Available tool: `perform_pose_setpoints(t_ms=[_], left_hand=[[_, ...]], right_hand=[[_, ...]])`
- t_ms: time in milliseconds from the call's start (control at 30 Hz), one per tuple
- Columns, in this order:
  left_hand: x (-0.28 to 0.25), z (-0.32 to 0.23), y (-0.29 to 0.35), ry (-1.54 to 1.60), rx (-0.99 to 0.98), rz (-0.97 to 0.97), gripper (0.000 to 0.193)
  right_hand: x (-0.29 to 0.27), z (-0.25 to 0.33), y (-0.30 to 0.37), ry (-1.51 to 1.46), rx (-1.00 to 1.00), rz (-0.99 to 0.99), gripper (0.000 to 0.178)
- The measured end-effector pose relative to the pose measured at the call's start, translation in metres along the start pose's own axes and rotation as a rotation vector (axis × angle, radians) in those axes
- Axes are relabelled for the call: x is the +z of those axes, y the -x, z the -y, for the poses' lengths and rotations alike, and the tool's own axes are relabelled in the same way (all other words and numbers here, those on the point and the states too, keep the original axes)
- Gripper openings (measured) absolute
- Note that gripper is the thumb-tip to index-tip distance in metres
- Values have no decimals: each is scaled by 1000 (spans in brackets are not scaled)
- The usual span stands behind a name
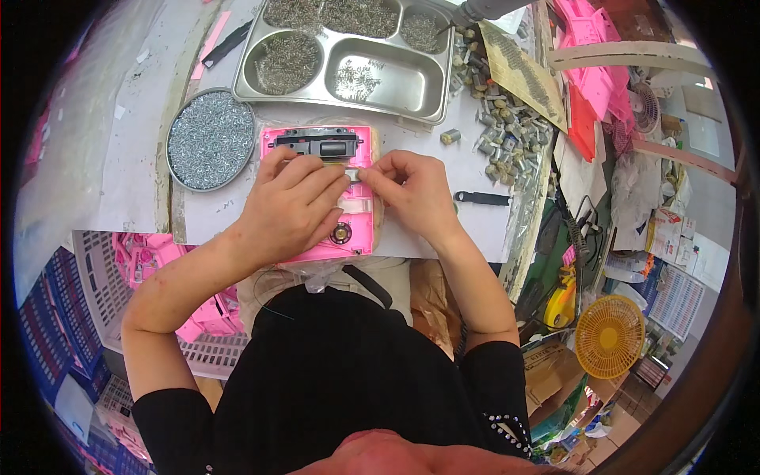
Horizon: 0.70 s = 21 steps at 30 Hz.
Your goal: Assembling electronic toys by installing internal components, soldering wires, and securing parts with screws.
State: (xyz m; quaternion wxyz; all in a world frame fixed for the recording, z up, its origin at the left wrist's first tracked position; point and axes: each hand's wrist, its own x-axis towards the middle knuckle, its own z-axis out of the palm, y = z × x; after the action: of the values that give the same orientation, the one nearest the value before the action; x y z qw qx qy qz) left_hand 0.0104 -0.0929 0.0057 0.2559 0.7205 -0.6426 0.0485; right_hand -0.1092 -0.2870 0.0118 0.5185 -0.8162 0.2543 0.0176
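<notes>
A pink plastic housing (360, 241) lies on the table in front of me, with a black mechanism (321, 144) across its far end. On its near part sit a round metal-centred piece (340, 233) and a pale clear strip (355, 206). My right hand (412, 190) pinches a small silver motor (353, 175) between thumb and forefinger at the housing's right side. My left hand (293, 202) lies over the housing's left side, fingers curled down onto it, their tips close to the motor. What lies beneath its palm is hidden.
A steel compartment tray (439, 87) of small springs and screws stands beyond the housing. A round dish of screws (210, 138) is at left, a heap of small motors (507, 131) at right. A black strip (483, 198) lies nearby. A crate (99, 293) holds pink parts.
</notes>
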Motion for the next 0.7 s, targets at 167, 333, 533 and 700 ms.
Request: perform_pose_setpoints(t_ms=[167,333,533,700], left_hand=[[2,0,5,-73,-11,-32,35],[4,-2,5,-79,-32,-25,32],[0,-5,-1,-74,5,-24,32],[0,1,3,-10,16,75,42]], right_hand=[[1,9,0,154,-62,-36,25],[6,4,1,128,-100,-77,27],[-11,-10,-2,-14,-175,58,18],[-168,-32,-56,71,26,-398,14]])
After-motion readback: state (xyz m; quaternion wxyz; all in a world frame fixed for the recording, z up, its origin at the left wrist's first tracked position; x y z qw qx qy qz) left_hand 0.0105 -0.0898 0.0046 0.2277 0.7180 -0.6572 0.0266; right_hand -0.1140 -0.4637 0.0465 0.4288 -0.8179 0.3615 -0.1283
